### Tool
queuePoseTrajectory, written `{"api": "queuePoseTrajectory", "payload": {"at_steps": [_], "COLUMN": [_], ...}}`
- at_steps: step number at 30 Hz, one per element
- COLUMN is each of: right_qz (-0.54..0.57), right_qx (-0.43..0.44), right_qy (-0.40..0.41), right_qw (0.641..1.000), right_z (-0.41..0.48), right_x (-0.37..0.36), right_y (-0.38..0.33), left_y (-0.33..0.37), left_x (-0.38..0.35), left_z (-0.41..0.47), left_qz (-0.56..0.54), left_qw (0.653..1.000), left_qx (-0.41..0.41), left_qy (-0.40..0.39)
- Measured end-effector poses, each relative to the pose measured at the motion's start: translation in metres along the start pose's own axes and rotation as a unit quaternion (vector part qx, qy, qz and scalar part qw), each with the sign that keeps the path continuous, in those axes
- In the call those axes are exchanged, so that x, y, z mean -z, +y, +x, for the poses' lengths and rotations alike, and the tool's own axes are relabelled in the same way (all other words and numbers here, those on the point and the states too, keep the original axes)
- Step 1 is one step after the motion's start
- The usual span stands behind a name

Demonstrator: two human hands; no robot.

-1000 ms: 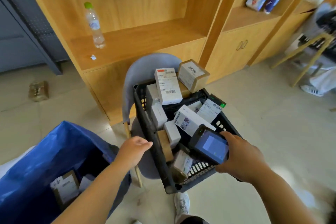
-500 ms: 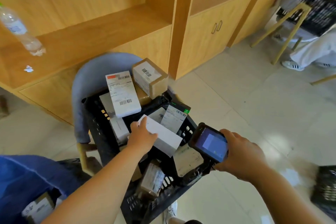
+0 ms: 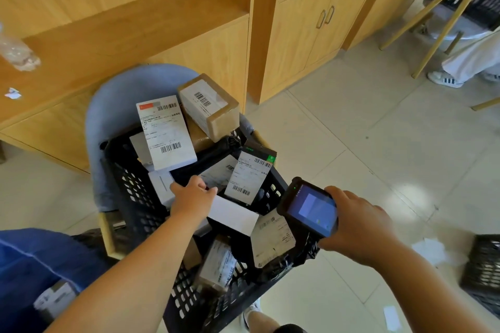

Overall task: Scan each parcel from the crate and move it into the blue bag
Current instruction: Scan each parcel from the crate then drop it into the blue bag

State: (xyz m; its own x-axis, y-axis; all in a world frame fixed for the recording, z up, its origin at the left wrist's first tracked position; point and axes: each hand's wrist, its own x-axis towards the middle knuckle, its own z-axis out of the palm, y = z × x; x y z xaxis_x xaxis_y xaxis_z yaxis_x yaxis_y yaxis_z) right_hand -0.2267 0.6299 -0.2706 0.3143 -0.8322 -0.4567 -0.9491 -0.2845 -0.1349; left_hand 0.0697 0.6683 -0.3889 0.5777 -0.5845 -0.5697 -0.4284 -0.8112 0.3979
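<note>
In the crate [image 3: 135, 197], the left hand [image 3: 193, 194] grips a white parcel [image 3: 232, 215], evidently to present it to the scanner [image 3: 309, 205] clasped by the right hand [image 3: 357, 224] at 3 o'clock; the blue bag [image 3: 32, 257] lies at 8 o'clock.

Parcel depot: labelled parcels [image 3: 166, 132], scanner [image 3: 311, 207]

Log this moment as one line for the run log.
phase: pick | left hand: grips white box in crate | right hand: holds scanner | blue bag: lower left
</note>
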Motion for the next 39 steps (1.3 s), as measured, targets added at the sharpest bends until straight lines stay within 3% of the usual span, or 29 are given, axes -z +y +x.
{"api": "queuePoseTrajectory", "payload": {"at_steps": [8,15,21,33,39], "right_qz": [0.002,-0.009,-0.004,-0.02,-0.026], "right_qx": [0.029,0.056,0.051,0.133,0.168], "right_qy": [-0.01,0.001,0.018,0.043,0.054], "right_qw": [1.0,0.998,0.999,0.99,0.984], "right_z": [-0.001,-0.013,-0.035,-0.093,-0.114], "right_x": [-0.001,0.002,-0.006,-0.024,-0.028], "right_y": [-0.018,-0.047,-0.082,-0.166,-0.197], "left_y": [-0.029,-0.061,-0.1,-0.184,-0.215], "left_x": [0.014,0.039,0.074,0.13,0.143], "left_z": [-0.032,-0.062,-0.094,-0.148,-0.153], "left_qz": [-0.171,-0.245,-0.389,-0.379,-0.372], "left_qw": [0.982,0.967,0.921,0.912,0.909], "left_qx": [0.075,0.065,0.027,-0.066,-0.095], "left_qy": [0.017,-0.02,-0.005,0.142,0.162]}}
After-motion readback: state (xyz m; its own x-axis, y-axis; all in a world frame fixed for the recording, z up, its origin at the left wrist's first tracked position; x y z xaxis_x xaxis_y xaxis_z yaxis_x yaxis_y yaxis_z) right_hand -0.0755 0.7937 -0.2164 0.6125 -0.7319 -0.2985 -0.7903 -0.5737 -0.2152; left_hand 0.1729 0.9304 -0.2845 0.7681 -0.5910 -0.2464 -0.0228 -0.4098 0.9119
